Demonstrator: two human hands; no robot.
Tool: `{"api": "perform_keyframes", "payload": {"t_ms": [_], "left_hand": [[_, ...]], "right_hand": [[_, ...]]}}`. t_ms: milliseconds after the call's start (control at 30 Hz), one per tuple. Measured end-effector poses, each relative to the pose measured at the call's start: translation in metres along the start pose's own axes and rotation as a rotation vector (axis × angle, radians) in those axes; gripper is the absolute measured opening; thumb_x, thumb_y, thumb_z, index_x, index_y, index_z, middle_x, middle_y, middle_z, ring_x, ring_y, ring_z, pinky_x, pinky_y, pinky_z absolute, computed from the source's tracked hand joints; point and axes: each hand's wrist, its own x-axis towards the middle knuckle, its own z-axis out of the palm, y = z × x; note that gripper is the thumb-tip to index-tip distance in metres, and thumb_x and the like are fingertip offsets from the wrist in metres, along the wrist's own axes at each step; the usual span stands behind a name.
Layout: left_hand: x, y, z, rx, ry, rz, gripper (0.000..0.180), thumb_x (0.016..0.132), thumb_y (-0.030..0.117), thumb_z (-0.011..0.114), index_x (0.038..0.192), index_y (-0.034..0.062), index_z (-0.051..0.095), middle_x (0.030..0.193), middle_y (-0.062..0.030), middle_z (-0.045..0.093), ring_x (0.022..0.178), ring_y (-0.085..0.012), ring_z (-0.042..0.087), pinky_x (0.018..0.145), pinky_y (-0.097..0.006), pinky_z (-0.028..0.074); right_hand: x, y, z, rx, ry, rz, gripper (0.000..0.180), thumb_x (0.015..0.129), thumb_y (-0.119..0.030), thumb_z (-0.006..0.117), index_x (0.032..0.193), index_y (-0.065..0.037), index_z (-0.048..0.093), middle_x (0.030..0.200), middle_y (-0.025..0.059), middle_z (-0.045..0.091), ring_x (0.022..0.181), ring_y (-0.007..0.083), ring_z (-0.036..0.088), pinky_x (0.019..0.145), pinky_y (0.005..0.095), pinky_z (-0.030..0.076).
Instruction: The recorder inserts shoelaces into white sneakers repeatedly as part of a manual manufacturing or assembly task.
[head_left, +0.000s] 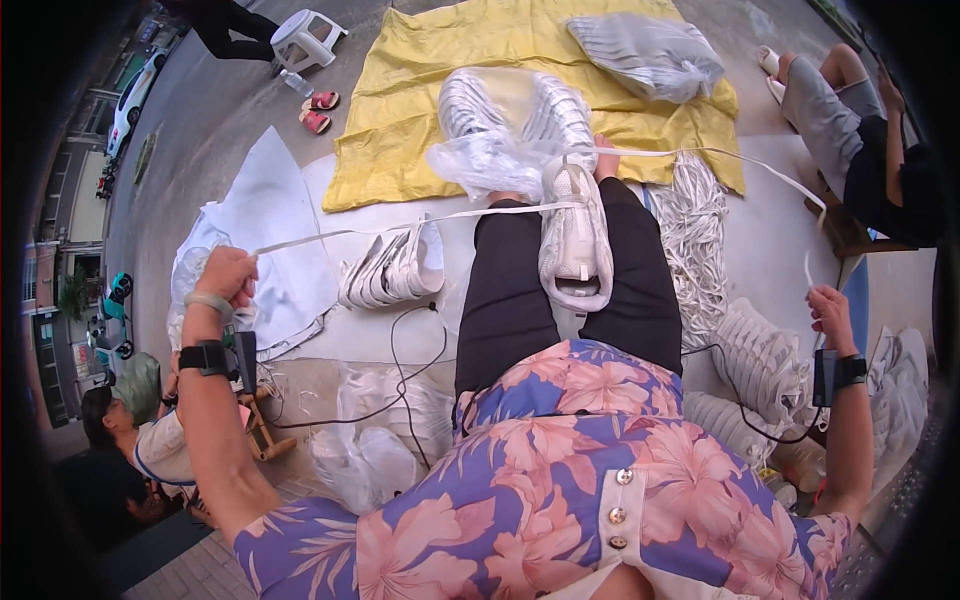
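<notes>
A white sneaker [573,240] rests on my lap between my thighs, its heel opening toward me and its toe pointing away. A flat white shoelace [400,224] stretches nearly straight from the sneaker to my left hand [228,277], which is closed on it far out to the left. Another length of white lace [700,153] runs from the sneaker's far end to the upper right, then bends down, blurred, toward my right hand [832,315]. That hand is raised at the far right, fingers pinched on a lace end standing up from them.
Stacked white shoe parts [395,265] lie left of my legs; a heap of white laces [692,240] is to the right. Beyond, bagged shoe parts [645,55] sit on a yellow sheet [390,120]. Dark cables [400,385] hang near both arms. People sit at both sides.
</notes>
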Motion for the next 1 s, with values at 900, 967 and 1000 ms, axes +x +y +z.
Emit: {"api": "perform_keyframes", "payload": {"t_ms": [900, 967, 1000], "left_hand": [[-0.014, 0.194, 0.332, -0.854, -0.503, 0.130, 0.019, 0.087, 0.020, 0.052, 0.075, 0.0054, 0.054, 0.052, -0.0003, 0.049, 0.035, -0.0047, 0.036, 0.031, -0.018, 0.025], [-0.013, 0.194, 0.332, -0.889, -0.532, 0.110, 0.018, 0.087, 0.019, 0.052, 0.076, 0.0055, 0.055, 0.053, -0.0003, 0.050, 0.036, -0.0047, 0.038, 0.032, -0.018, 0.026], [-0.013, 0.193, 0.331, -0.923, -0.555, 0.086, 0.016, 0.087, 0.018, 0.052, 0.077, 0.0055, 0.055, 0.055, -0.0002, 0.050, 0.037, -0.0046, 0.040, 0.033, -0.018, 0.027]], "right_hand": [[0.033, -0.135, 0.326, 0.601, -0.336, -0.315, 0.004, 0.081, -0.004, 0.056, 0.081, -0.001, 0.057, 0.062, -0.0020, 0.053, 0.054, 0.0033, 0.048, 0.050, 0.0186, 0.041], [0.035, -0.133, 0.327, 0.586, -0.323, -0.320, 0.004, 0.081, -0.004, 0.055, 0.081, 0.000, 0.057, 0.062, -0.0019, 0.052, 0.054, 0.0028, 0.048, 0.050, 0.0189, 0.041], [0.035, -0.132, 0.328, 0.554, -0.314, -0.335, 0.005, 0.081, -0.004, 0.055, 0.081, 0.000, 0.057, 0.062, 0.0007, 0.054, 0.054, 0.0067, 0.050, 0.052, 0.0208, 0.042]]}}
